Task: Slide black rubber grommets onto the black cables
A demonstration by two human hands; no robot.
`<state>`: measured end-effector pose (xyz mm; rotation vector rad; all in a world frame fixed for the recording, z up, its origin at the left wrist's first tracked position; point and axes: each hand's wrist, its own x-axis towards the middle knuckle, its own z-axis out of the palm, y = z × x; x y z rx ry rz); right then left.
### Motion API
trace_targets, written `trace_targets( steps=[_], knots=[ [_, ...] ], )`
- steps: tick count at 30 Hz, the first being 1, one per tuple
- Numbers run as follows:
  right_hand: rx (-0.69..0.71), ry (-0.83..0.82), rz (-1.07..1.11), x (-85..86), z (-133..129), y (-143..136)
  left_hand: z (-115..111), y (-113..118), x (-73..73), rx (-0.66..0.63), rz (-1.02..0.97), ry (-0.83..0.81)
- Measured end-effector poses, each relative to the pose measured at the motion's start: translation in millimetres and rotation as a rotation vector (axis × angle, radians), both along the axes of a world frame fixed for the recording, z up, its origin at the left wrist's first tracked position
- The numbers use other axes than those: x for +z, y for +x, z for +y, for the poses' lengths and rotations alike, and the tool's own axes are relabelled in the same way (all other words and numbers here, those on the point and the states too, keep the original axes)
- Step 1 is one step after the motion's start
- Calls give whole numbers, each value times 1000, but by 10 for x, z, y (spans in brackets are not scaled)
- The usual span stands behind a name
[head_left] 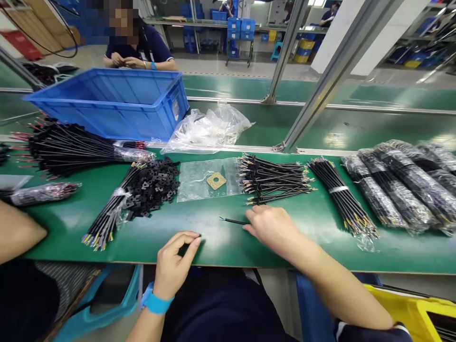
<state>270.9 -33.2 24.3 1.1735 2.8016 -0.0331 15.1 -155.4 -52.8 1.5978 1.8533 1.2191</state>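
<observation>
My right hand [269, 228] is closed on a short black cable [233, 220], whose stripped, coloured wire ends point left over the green table. Thumb and forefinger of my left hand [177, 256] are pinched together. A small dark bit shows at their tips, too small to make out. Beyond the right hand lies a spread of black cables [274, 178] with black pieces fitted near their left ends. A heap of small black plastic clips [156, 185] is beyond the left hand, with a tied cable bundle [114, 209] beside it. Between them, a yellowish square with a round hole [216, 181] rests on a clear bag [188, 183].
A blue crate [124, 116] and a crumpled plastic bag [210, 128] stand at the back. Another tied bundle [344, 197] and several wrapped bundles [399, 185] lie right. More cables [74, 147] and a neighbour's arm [19, 232] are left. A co-worker [142, 47] sits opposite.
</observation>
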Motion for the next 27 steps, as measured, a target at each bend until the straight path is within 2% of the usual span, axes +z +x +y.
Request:
trace_targets(
  steps=[6,10,13,16,19,23,25,27],
  knots=[
    [41,-1,211,-402,-94,-17,7,46,64,33,18,-11],
    [87,-44,385,-488,-107,25,-28,59,33,73,13,-24],
    [129,-126,596,-447,-141,3,-57,99,36,95,-57,-33],
    [158,-237,767,-361,-167,-71,-17,129,145,58,-188,-2],
    [176,-327,779,-269,-165,-160,93,71,326,0,-214,49],
    [153,-444,763,-164,-119,-263,240,-150,506,-83,-226,62],
    [155,-498,771,-120,-88,-303,277,-260,533,-165,-374,-44],
    [181,-560,805,-88,-71,-338,281,-329,520,-256,-640,-236]
  ],
)
